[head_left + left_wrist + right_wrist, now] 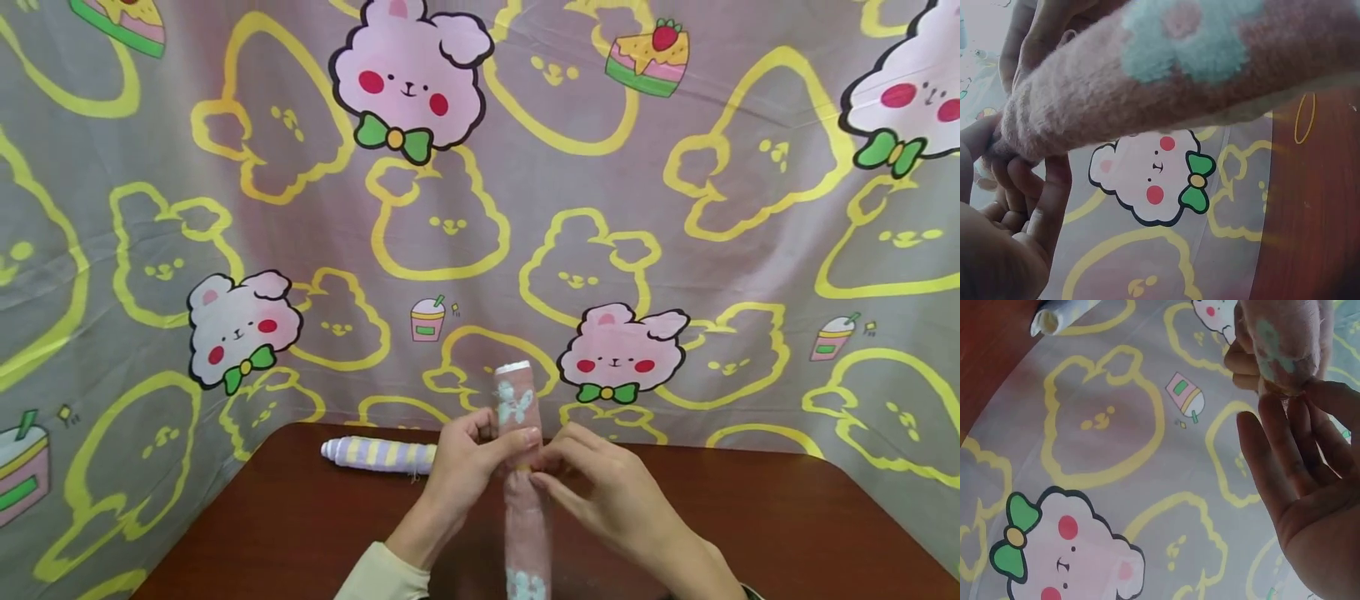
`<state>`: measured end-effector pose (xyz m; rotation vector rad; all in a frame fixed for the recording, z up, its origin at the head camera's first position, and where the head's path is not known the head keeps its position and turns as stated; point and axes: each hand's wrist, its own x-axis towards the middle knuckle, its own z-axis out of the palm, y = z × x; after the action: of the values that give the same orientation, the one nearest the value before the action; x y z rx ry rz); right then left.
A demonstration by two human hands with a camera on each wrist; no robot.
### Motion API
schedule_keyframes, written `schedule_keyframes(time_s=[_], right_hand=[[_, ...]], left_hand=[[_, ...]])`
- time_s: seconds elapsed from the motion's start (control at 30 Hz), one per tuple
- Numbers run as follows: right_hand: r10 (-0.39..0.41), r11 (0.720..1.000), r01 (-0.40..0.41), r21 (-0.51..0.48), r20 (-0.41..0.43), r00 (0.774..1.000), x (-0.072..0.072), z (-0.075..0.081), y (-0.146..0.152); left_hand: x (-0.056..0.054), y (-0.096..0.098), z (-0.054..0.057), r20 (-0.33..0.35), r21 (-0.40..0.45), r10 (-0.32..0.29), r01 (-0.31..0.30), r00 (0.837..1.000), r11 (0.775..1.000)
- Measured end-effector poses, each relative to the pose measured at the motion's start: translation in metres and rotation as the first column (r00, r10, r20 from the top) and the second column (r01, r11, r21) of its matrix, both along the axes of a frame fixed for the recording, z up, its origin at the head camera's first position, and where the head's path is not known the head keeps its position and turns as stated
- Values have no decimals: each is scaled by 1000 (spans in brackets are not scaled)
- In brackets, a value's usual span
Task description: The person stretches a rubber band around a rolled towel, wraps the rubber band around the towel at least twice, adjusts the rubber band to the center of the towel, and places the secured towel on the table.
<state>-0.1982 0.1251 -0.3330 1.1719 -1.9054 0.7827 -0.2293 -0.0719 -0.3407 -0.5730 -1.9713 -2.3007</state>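
A rolled pink towel (525,517) with pale blue flower patches stands lengthwise in front of me, narrowed at its middle. My left hand (468,458) grips the roll, its thumb across the front. A thin yellow rubber band (524,468) shows at the narrowed part, partly hidden by fingers. There my right hand (611,487) pinches the band with thumb and fingertips, as the right wrist view also shows beside the towel (1282,344). A second rolled towel (382,454), with yellow, lilac and white checks, lies on the table left of my left hand.
The dark red-brown table (300,525) ends at a hanging grey cloth (450,250) printed with rabbits and yellow outlines. In the left wrist view a loose yellow rubber band (1305,117) lies on the table.
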Motion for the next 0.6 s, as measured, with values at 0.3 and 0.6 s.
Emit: schedule_keyframes(time_s=[0.3,0.6], right_hand=[[-61,998,59,28,76,995,0,-7,-3],[-23,999,23,27,12,1000,-6,-12,-3]], left_hand=[[0,7,-4,-2,10,42,-42,999,999],[-4,2,-7,43,39,17,-19,999,999]])
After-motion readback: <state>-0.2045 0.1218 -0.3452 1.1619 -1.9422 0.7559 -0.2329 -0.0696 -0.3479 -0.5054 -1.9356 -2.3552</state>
